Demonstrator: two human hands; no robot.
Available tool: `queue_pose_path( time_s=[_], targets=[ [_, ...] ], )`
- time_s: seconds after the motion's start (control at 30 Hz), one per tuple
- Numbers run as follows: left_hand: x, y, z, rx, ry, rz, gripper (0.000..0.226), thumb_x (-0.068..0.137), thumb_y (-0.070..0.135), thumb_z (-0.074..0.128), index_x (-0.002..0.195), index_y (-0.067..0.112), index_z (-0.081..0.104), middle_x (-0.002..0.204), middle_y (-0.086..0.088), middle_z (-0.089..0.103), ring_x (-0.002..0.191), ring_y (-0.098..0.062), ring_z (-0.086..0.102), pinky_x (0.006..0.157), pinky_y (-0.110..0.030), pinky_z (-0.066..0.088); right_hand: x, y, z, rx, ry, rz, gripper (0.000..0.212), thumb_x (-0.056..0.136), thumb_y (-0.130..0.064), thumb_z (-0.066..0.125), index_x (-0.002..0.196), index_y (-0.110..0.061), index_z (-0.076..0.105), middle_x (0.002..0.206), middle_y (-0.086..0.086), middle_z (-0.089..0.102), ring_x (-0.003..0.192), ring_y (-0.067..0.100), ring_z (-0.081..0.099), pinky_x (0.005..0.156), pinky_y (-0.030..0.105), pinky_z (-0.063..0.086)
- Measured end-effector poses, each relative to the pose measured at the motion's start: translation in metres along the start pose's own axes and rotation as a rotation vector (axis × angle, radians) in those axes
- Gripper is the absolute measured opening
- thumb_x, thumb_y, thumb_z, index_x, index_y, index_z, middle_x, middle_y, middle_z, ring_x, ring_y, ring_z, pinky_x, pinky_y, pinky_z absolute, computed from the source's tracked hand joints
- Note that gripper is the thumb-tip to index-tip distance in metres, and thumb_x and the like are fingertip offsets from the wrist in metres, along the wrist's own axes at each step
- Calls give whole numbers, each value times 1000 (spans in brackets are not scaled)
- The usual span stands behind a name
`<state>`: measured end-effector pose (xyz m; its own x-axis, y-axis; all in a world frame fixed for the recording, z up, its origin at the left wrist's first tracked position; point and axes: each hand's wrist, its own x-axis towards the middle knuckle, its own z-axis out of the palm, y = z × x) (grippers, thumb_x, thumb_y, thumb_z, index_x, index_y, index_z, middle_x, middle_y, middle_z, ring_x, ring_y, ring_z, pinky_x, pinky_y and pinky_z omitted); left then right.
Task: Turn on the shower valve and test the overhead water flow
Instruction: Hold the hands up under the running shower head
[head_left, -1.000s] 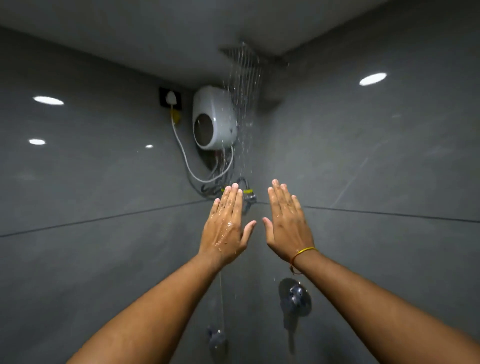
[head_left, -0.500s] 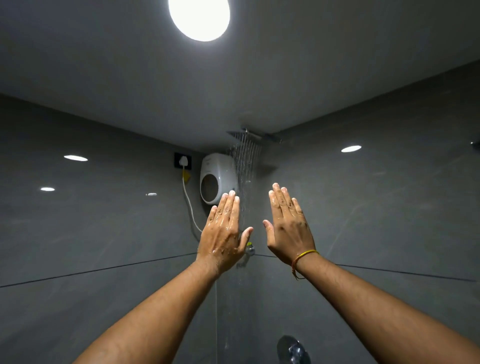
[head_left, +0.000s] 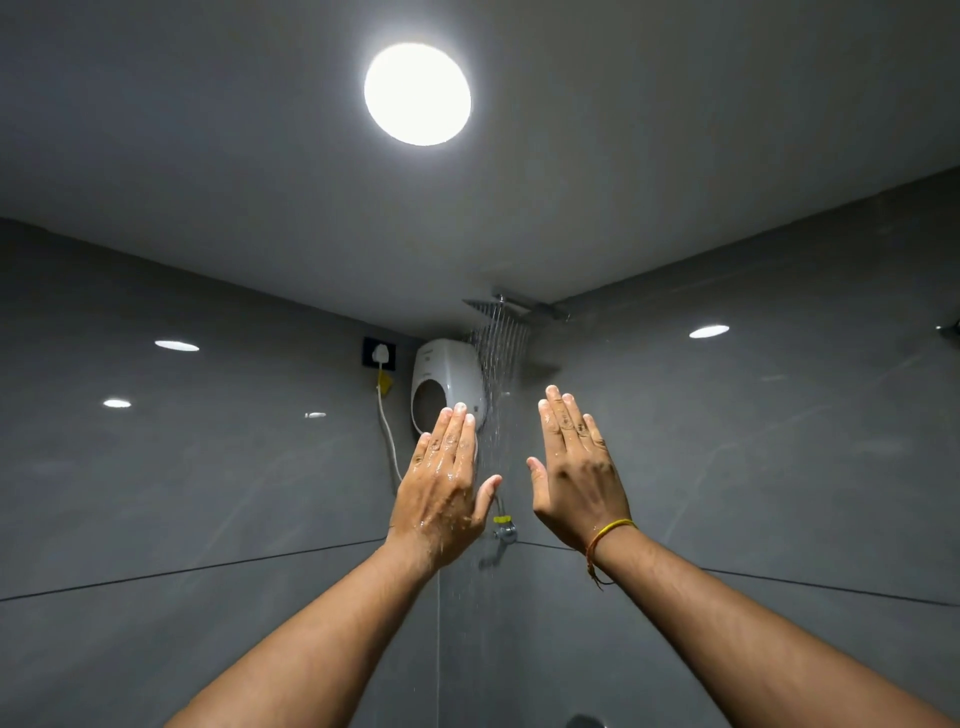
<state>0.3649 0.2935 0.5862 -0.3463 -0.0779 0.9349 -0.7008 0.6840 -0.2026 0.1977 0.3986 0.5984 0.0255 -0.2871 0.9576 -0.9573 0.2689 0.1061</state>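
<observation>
Overhead shower head (head_left: 500, 318) sits at 12 o'clock from the hands, high in the wall corner under the ceiling, well apart from them. Water stream (head_left: 497, 374) falls from it between both hands. Left hand (head_left: 445, 483) raised, flat, fingers together, thumb out, back to the camera, wet and shiny, holding nothing. Right hand (head_left: 575, 470) same pose, at 3 o'clock of the left, a gap between them; yellow-orange thread (head_left: 605, 538) on its wrist. White water heater (head_left: 448, 387) at 11 o'clock of the stream, left fingertips overlapping it in view; its print too small to read. Shower valve (head_left: 586, 721) barely shows at bottom edge, 6 o'clock. Round ceiling light (head_left: 417, 93) on.
</observation>
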Motion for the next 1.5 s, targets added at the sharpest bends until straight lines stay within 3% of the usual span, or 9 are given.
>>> queue_pose_path(
  time_s=[0.4, 0.77, 1.5],
  targets=[
    [6, -3, 0, 2, -21, -2, 83, 106, 55, 36, 165, 2, 11, 174, -17, 6, 162, -28, 3, 129, -49, 24, 11, 4, 3, 20, 48, -21, 76, 98, -34, 54, 162, -4, 25, 172, 13, 16, 159, 30, 18, 128, 47, 25],
    [11, -10, 6, 7, 0, -12, 84, 105, 55, 43, 165, 2, 15, 173, -17, 10, 161, -29, 8, 128, -50, 26, 15, 0, 9, 34, 73, -30, 76, 97, -32, 58, 161, -5, 27, 171, 14, 20, 158, 30, 21, 127, 48, 26],
    [10, -9, 7, 2, -53, -20, 83, 106, 58, 32, 166, 5, 7, 174, -15, 1, 162, -27, -1, 130, -48, 18, 8, 0, 11, 22, 62, -2, 78, 97, -31, 59, 162, -4, 26, 171, 14, 19, 158, 31, 20, 127, 50, 28]
  ],
)
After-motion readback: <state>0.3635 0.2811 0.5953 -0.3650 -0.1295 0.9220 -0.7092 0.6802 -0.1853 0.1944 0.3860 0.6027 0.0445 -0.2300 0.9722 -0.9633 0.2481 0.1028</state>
